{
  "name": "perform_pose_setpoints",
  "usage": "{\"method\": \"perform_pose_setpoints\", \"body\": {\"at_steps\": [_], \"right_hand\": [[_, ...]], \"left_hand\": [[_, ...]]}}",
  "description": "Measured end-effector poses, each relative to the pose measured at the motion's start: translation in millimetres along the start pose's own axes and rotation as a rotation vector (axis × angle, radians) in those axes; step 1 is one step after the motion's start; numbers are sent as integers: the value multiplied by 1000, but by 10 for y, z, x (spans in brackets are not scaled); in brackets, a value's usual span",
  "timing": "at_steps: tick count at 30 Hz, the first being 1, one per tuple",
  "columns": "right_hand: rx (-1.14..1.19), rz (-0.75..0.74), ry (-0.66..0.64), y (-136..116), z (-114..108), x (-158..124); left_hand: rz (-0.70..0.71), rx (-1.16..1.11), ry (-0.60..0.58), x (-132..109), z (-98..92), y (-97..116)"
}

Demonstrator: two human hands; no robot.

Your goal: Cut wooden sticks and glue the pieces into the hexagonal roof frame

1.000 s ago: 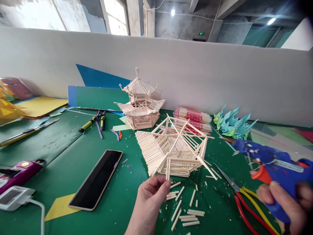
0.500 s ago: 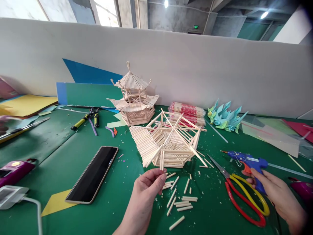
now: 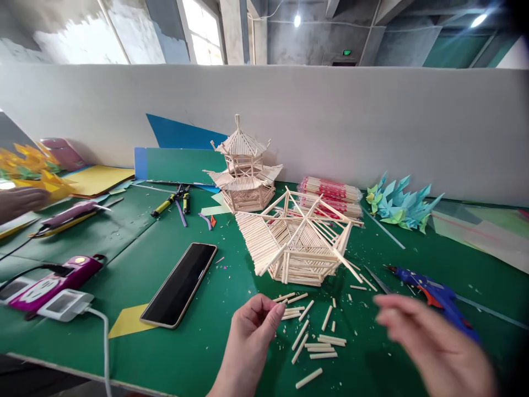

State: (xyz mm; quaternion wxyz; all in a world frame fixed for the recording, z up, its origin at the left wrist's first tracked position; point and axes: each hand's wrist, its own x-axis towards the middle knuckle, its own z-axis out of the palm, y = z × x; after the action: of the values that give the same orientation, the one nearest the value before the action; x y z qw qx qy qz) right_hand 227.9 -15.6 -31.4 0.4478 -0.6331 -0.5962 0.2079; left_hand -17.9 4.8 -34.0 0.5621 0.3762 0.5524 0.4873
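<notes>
My left hand [image 3: 253,331] has its thumb and fingertips pinched together just in front of the stick frame, by the loose cut sticks [image 3: 303,333]. What lies in that pinch is too small or hidden to make out. The frame [image 3: 297,242] is a six-sided model of pale wooden sticks with one roof panel filled in on its left. My right hand [image 3: 433,342] is smeared by motion over the scissors, whose blades [image 3: 377,279] show while the handles are hidden. Beyond it lies a blue hot glue gun [image 3: 438,292], apart from the fingers as far as I can see.
Behind stands a finished stick pagoda [image 3: 246,176], beside bagged sticks [image 3: 330,193] and blue paper folds [image 3: 403,204]. A phone [image 3: 179,284], pliers [image 3: 171,201] and a purple power strip [image 3: 53,289] lie left. Another person's hand [image 3: 22,203] is at far left.
My right hand has let go of the glue gun and moved left, in front of it. My left hand has drawn back from the frame's front post. The view has shifted left.
</notes>
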Motion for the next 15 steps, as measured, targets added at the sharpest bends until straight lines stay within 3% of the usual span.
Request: {"method": "perform_pose_setpoints", "body": {"at_steps": [3,6,9,15], "right_hand": [[177,-90,-364,-436,466,-29],[355,0,-391,-567,770,71],[508,114,-389,-511,969,191],[700,165,-446,-453,1227,280]], "left_hand": [[40,-6,42,-55,-26,-54],[38,-33,65,-80,-57,-126],[48,-18,57,-63,-68,-163],[240,-3,98,31,42,-28]]}}
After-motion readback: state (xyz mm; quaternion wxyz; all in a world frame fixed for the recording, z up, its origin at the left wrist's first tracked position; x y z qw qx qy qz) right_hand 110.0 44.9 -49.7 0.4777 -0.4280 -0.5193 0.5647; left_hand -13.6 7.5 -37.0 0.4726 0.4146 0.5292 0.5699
